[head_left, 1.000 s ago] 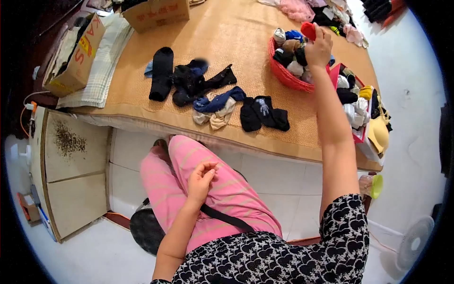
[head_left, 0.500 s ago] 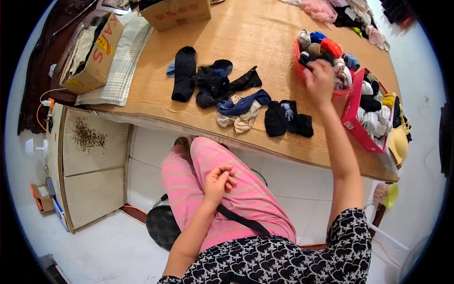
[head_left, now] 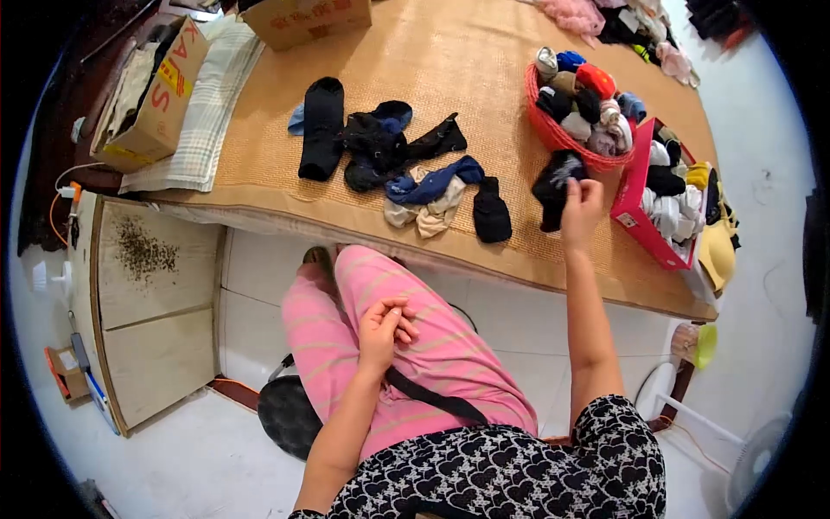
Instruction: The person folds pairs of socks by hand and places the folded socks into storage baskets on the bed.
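Observation:
My right hand (head_left: 583, 208) pinches a black sock with a pale print (head_left: 553, 189), held up just in front of the red basket. A similar black sock (head_left: 492, 210) lies to its left. Rolled socks, one of them red (head_left: 596, 80), fill the red basket (head_left: 553, 134). Further left on the woven mat are a long black sock (head_left: 322, 128), a dark heap (head_left: 373, 147), a blue sock (head_left: 437, 183) and a beige one (head_left: 441, 213). My left hand (head_left: 385, 333) rests on my lap with loosely curled fingers and nothing visible in it.
A red box (head_left: 633, 212) of white and black rolled socks stands right of the basket, beside a yellow bra (head_left: 717, 251). Cardboard boxes (head_left: 158, 99) stand at the left and back. Clothes (head_left: 631, 26) lie at the far right. A fan (head_left: 761, 458) is at lower right.
My right hand has put the red roll in the basket, come back toward me and taken hold of one black printed sock, parting it from the other. My left hand stays on my lap.

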{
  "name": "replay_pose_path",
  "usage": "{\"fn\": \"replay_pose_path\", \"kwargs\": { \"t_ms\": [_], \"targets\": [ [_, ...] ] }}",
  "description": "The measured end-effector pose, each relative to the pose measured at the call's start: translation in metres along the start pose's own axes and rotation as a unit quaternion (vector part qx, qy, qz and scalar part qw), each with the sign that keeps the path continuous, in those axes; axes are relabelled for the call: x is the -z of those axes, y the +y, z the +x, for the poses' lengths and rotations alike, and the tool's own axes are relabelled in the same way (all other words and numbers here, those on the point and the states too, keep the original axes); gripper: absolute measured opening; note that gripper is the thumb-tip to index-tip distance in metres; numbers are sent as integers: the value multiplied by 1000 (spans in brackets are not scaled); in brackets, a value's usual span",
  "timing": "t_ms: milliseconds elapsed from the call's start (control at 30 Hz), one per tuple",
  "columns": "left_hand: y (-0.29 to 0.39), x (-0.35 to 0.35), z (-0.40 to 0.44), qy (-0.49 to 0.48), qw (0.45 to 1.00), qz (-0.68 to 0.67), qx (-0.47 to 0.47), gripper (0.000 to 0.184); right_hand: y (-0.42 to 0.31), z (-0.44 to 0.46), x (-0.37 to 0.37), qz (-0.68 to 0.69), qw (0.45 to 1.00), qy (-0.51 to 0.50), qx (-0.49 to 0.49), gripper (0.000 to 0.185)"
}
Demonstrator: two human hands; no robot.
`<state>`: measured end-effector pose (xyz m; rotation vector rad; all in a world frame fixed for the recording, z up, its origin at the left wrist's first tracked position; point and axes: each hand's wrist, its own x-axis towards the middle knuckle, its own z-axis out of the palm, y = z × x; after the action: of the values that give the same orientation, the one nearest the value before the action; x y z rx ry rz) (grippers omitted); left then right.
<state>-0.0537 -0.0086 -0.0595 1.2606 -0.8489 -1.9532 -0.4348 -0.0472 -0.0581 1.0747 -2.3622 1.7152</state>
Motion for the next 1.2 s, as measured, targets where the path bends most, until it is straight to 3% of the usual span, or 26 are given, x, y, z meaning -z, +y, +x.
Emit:
{"fn": "replay_pose_path", "kwargs": {
  "t_ms": [67,133,200,233,333,400,433,500,533,600,700,800,933,1100,1200],
  "targets": [
    [0,0,0,-2,1000,-4,-2,19,-10,10,10,35,997,70,7,20],
    [-1,2,0,-5,1000,-7,-3,19,-25,11,15,47,997,65,-2,17],
    [-7,6,4,-16,1000,-5,-12,19,-31,9,14,134,987,-32,-81,13],
    [-4,4,4,-16,1000,-5,-12,19,-38,-1,6,249,951,-104,-152,11],
    [8,-5,0,-43,998,30,42,25,-63,-35,-8,407,858,-202,-241,10],
    [11,-31,2,-49,987,78,-132,41,-86,-66,-19,453,806,-246,-290,19],
    [18,-40,2,-43,987,78,-131,41,-96,-85,-25,464,791,-272,-294,27],
    [31,-55,4,-47,967,118,-221,56,-130,-112,-28,443,781,-315,-307,43],
    [31,-58,8,-61,972,86,-209,55,-138,-121,-28,442,762,-356,-311,48],
    [35,-58,11,-34,987,75,-136,43,-147,-134,-33,447,749,-350,-343,54],
    [31,-39,12,-34,996,-19,-75,22,-140,-122,-35,472,752,-276,-367,34],
    [32,-22,3,-81,995,-57,3,20,-123,-106,-31,492,736,-227,-405,28],
    [58,-21,-12,-102,991,-56,70,19,-103,-92,-22,489,766,-187,-373,27],
    [53,-12,-5,-134,990,21,33,20,-80,-71,-12,485,796,-130,-339,28],
    [55,-17,-5,-135,986,18,97,21,-64,-57,-5,482,812,-91,-316,29]
  ]
}}
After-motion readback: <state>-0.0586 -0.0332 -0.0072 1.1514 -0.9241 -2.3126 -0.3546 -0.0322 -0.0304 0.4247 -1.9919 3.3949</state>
